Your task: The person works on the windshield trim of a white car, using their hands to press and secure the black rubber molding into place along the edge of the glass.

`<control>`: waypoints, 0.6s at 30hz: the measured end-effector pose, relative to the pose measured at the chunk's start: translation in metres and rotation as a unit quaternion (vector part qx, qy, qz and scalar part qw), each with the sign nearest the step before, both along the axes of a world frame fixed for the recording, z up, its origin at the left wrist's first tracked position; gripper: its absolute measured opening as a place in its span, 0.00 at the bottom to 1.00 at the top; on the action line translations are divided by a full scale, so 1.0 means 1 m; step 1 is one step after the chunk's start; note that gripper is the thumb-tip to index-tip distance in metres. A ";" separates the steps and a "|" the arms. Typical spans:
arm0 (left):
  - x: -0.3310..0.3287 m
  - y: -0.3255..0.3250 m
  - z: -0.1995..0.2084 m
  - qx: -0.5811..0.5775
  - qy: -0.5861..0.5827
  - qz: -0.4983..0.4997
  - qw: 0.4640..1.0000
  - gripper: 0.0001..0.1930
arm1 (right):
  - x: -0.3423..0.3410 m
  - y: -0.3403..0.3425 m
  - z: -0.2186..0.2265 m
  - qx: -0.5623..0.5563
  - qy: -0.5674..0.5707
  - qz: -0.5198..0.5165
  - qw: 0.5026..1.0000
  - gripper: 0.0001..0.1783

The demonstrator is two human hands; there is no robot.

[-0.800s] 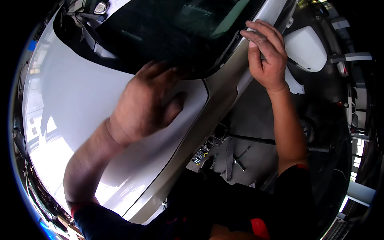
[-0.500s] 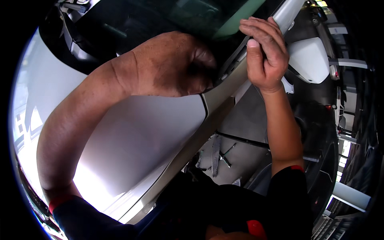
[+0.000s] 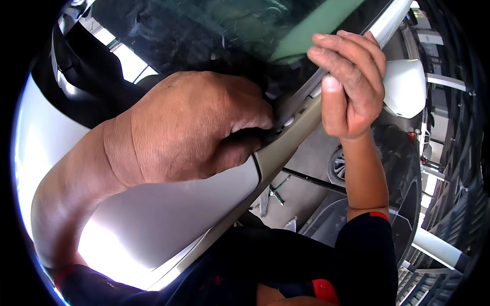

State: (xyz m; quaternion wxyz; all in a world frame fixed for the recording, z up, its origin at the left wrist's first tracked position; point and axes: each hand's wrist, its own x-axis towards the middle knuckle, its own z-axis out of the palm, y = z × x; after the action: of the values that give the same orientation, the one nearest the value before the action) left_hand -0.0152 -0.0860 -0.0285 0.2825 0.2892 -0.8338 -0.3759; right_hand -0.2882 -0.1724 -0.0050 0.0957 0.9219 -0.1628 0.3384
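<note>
Trim strip (image 3: 300, 100) beside windscreen (image 3: 214, 30): probably light, flexible; grip lower end. Left hand (image 3: 189, 127) curled, contents hidden; right hand (image 3: 354, 89) loosely bent, hold unclear.

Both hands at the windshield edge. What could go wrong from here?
1. The left hand curls into shadow near the dark strip, so its hold is hidden; it might slip.
2. The right hand is higher along that edge; uneven force could stress the small white clip-like piece beside the strip.
3. The left hand is right above the glossy hood; a rub might mark it.
</note>
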 end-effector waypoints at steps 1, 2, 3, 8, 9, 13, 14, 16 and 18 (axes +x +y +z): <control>0.000 0.001 -0.001 0.002 0.001 0.003 1.000 0.17 | 0.001 0.006 0.002 0.010 0.027 -0.018 0.999 0.15; 0.000 0.002 -0.002 -0.002 -0.002 0.009 1.000 0.16 | 0.000 0.010 0.003 0.018 0.043 -0.018 0.999 0.16; -0.001 0.001 -0.003 -0.009 -0.003 0.013 1.000 0.16 | -0.001 0.012 0.004 0.024 0.061 -0.019 0.998 0.16; -0.005 0.006 0.005 -0.009 -0.011 0.028 1.000 0.14 | -0.004 0.010 0.003 0.024 0.057 -0.005 0.998 0.15; -0.006 0.005 0.006 -0.006 -0.027 0.031 0.999 0.14 | -0.004 0.010 0.004 0.029 0.062 -0.004 0.998 0.15; -0.009 0.006 0.013 0.003 -0.067 0.037 0.997 0.13 | -0.004 0.009 0.006 0.039 0.068 0.005 0.997 0.14; -0.010 0.006 0.014 -0.003 -0.063 0.047 0.997 0.14 | -0.005 0.008 0.007 0.045 0.073 0.002 0.996 0.14; -0.011 0.007 0.013 -0.009 -0.058 0.055 0.997 0.14 | -0.005 0.011 0.011 0.051 0.078 -0.003 0.996 0.14; -0.008 0.005 0.011 0.025 -0.042 0.040 0.998 0.15 | -0.003 0.013 0.015 0.064 0.098 -0.008 0.993 0.14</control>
State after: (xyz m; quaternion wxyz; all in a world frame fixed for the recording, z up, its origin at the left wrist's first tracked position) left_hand -0.0234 -0.0815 -0.0179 0.2542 0.3448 -0.8232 -0.3727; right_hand -0.2914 -0.1593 0.0099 0.0544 0.9534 -0.1812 0.2348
